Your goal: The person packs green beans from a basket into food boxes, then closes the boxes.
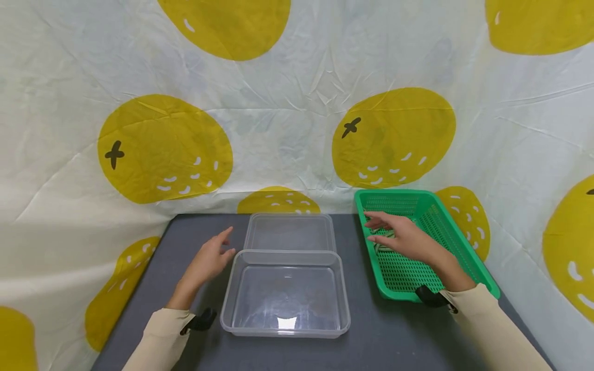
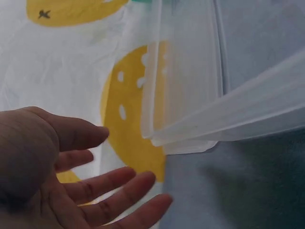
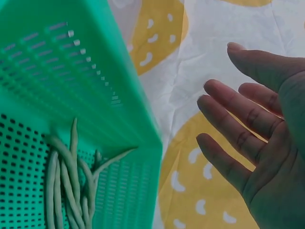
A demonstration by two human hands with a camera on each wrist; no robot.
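My left hand (image 1: 208, 262) hovers at the left rim of a clear plastic container (image 1: 285, 330), fingers apart and nothing in them. In the left wrist view its spread fingers (image 2: 112, 183) face the corner of that container. My right hand (image 1: 406, 238) is above the left part of a green plastic basket (image 1: 382, 288), also holding nothing. Several green beans (image 3: 71, 183) lie in the basket, partly hidden under this hand in the head view. The right wrist view shows the fingers (image 3: 233, 131) loosely extended beside the basket's rim.
Behind the container a clear flat lid (image 1: 290, 232) lies on the dark grey table (image 1: 371, 340). A white cloth (image 1: 287, 154) with yellow fruit prints hangs at the back and sides. Black straps with small cameras (image 1: 431, 297) sit at both wrists.
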